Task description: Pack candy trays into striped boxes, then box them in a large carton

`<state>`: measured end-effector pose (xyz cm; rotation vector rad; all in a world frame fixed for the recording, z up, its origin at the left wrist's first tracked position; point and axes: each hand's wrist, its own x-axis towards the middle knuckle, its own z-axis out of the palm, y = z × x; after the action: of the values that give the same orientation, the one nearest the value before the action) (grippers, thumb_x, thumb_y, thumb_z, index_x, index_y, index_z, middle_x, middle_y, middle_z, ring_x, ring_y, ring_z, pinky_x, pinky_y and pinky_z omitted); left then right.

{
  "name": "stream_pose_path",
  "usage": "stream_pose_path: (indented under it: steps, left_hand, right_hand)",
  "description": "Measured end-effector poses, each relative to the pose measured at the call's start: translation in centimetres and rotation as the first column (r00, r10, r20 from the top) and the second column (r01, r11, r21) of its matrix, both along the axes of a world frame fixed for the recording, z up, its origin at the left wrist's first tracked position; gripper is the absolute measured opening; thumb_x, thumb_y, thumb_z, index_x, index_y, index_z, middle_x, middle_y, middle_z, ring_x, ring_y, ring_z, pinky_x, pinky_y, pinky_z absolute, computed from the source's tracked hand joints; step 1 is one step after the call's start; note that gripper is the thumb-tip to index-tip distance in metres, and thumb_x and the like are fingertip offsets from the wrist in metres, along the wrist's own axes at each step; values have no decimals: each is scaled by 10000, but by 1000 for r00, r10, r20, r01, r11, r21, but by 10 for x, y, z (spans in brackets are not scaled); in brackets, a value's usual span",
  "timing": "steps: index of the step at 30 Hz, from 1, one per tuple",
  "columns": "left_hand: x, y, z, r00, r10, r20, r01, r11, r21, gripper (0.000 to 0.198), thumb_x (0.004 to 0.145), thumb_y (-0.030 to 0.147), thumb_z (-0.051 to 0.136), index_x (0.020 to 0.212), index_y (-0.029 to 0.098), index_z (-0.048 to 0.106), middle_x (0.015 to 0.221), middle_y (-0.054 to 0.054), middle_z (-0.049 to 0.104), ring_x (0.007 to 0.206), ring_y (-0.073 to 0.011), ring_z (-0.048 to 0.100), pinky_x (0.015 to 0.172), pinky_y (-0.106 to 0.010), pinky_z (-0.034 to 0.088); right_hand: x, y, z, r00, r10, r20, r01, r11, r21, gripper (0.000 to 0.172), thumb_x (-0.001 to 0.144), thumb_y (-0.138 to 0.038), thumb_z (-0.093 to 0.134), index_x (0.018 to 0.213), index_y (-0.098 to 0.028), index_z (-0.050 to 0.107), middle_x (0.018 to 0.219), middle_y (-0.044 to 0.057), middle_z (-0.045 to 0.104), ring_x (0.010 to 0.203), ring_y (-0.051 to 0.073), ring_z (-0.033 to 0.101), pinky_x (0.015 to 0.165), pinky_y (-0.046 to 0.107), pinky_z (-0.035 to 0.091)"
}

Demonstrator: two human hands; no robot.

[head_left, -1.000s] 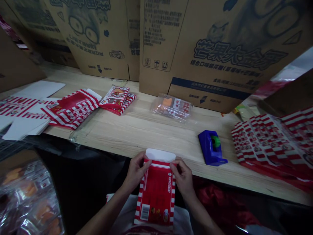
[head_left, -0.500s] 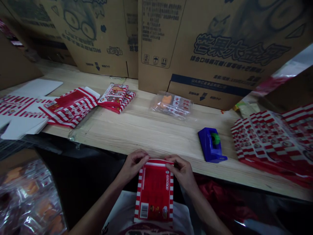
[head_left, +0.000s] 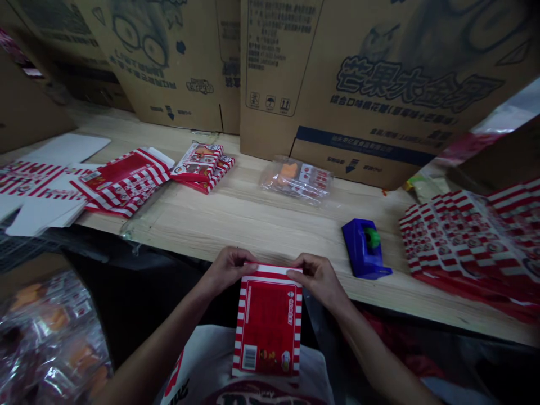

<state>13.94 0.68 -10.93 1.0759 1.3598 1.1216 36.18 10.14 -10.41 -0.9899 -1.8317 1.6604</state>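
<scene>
A red box (head_left: 270,315) with red-and-white striped edges is held upright in front of my body, its barcode side facing up toward me. My left hand (head_left: 232,268) pinches its upper left corner between thumb and fingers. At the upper right corner, my right hand (head_left: 319,277) grips the same end. The box's far end lies just off the table's front edge, and its lower end is close to my shirt. Its underside is hidden.
Flat red-striped boxes (head_left: 126,180) and two filled boxes (head_left: 200,166) lie at left. Clear bagged candy (head_left: 297,179) sits before large cartons (head_left: 337,112). A blue tape dispenser (head_left: 366,250) and stacked striped boxes (head_left: 459,242) are at right. Several candy bags (head_left: 54,332) fill a container lower left.
Both hands have risen slightly toward the table edge with the box. The white flap strip at the box's top end shows more broadly now.
</scene>
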Motion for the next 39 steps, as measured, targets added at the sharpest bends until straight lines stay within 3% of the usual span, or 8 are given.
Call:
stream_pose_path:
  steps: [5,12,20,22,25,27,32,39]
  left_hand:
    - [-3,6,11,995,-49,92,52,998,-37,240,722,363,731,678,129,699,597,-14,650,553,-118,564,549,-217,421]
    - [10,-7,-1,993,-70,-96,87,980,181,213,822,324,661,924,156,742,1000,-105,710,921,-207,651,795,-288,496]
    - [44,-11,-22,975,160,156,-176,980,94,170,737,320,742,772,156,717,927,-96,737,882,-221,665,819,-317,507]
    - [45,-11,-25,974,198,107,-207,975,81,168,744,325,730,723,161,703,914,-89,735,864,-213,662,805,-305,502]
    - [41,-7,-29,972,227,66,-231,971,58,179,738,334,728,691,168,679,888,-72,726,821,-199,652,759,-284,497]
    - [41,-4,-31,976,213,51,-216,973,76,182,735,331,728,675,172,664,854,-58,717,810,-193,645,757,-275,488]
    - [47,3,-27,986,166,18,-167,978,129,190,741,322,717,645,173,648,802,-45,694,791,-185,626,750,-264,472]
    - [47,3,-32,983,182,23,-184,978,102,184,758,340,706,696,177,647,849,-45,690,826,-185,619,773,-265,469]
  right_hand:
    - [-4,5,8,1000,9,-19,-8,999,47,193,737,-315,708,623,-174,645,615,6,655,567,142,574,535,244,448]
    - [13,-17,-5,989,-104,-103,122,975,186,122,766,-315,716,736,-202,681,865,58,725,794,205,665,684,290,518]
    - [29,-35,-30,943,-277,-184,303,943,137,64,804,-270,666,805,-205,667,960,67,719,898,212,665,783,322,515]
    - [48,-21,-29,895,-396,-206,438,868,234,83,804,-281,660,813,-199,663,974,71,695,926,214,646,775,318,507]
    - [93,12,-26,673,-694,-255,720,537,439,137,794,-327,660,772,-192,647,916,59,635,878,197,597,720,301,478]
    - [123,32,-24,550,-808,-211,787,416,456,197,752,-380,683,744,-186,647,857,45,603,785,182,559,648,284,450]
    - [152,59,-30,624,-778,-69,763,588,268,268,630,-434,740,655,-171,696,658,11,582,602,150,494,543,262,381]
    - [138,51,-40,525,-817,-240,851,505,143,266,641,-432,738,693,-174,694,717,26,609,706,171,538,641,295,442]
